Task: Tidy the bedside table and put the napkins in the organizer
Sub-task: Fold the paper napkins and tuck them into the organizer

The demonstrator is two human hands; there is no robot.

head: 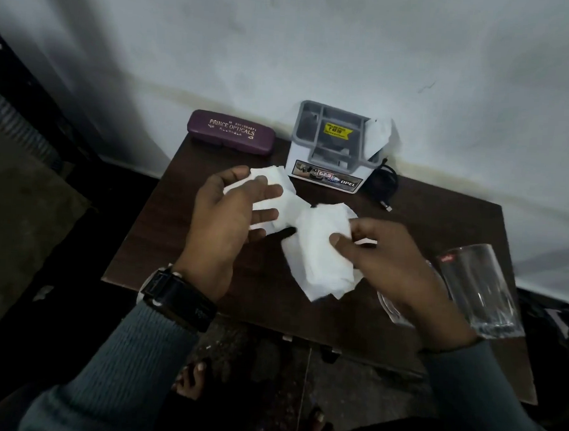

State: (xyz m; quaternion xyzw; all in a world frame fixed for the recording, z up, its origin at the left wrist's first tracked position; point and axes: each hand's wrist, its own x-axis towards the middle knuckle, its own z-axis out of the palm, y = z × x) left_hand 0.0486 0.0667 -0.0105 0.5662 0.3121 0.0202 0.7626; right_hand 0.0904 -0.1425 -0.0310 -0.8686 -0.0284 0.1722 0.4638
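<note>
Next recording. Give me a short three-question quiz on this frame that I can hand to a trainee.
1. True or false: the purple spectacle case lies to the right of the grey plastic organizer.
2. What do the fingers of the right hand pinch? A) a black cable B) a crumpled white napkin C) a clear glass tumbler
3. Fill in: another white napkin already pokes out of the organizer's ___ end, as the camera sees it.

Key: 1 false; 2 B; 3 right.
</note>
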